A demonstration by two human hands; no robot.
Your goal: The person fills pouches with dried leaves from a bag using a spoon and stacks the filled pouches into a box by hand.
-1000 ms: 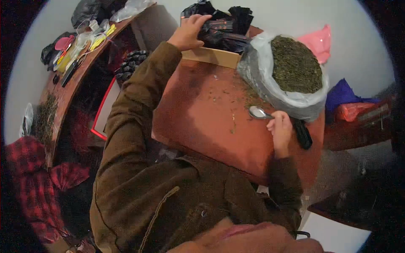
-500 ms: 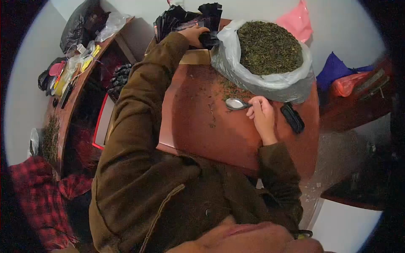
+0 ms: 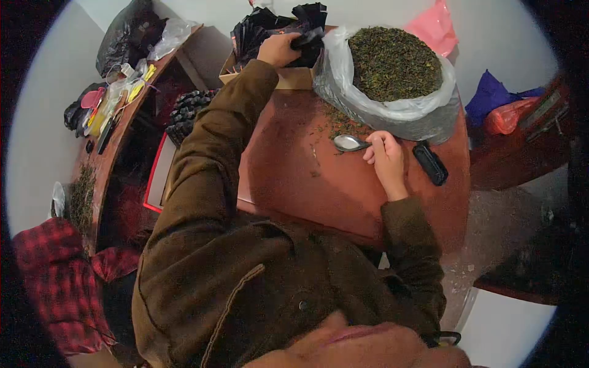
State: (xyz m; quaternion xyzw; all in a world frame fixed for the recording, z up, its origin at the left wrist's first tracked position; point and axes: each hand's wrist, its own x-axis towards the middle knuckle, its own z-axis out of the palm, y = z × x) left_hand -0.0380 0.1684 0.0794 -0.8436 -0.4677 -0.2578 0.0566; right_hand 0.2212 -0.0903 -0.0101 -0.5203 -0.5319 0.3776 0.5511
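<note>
My right hand [image 3: 388, 161] is closed round the dark handle of a spoon [image 3: 350, 143]. Its shiny bowl points left, just above the red-brown tabletop, and looks to have nothing in it. At the back of the table my left hand [image 3: 279, 50] reaches over a cardboard box [image 3: 296, 80] filled with black packets [image 3: 261, 27]. Its fingers are closed on one black packet [image 3: 308, 40], partly hidden by the hand. Between the hands and further back stands a whitish plastic bag [image 3: 343, 92], rolled open and full of dried green leaves [image 3: 396, 64].
A black oblong object [image 3: 431, 164] lies right of my right hand. Leaf crumbs [image 3: 340, 122] are scattered before the bag. Left is a side table [image 3: 132, 104] with tools and bags; below it, a red-edged box [image 3: 153, 178] and black bundles [image 3: 190, 113]. A pink bag [image 3: 434, 27] stands behind.
My left hand has turned and drawn slightly back over the box, with a black packet now between its fingers. The right hand keeps the spoon in nearly the same place. The view has shifted slightly.
</note>
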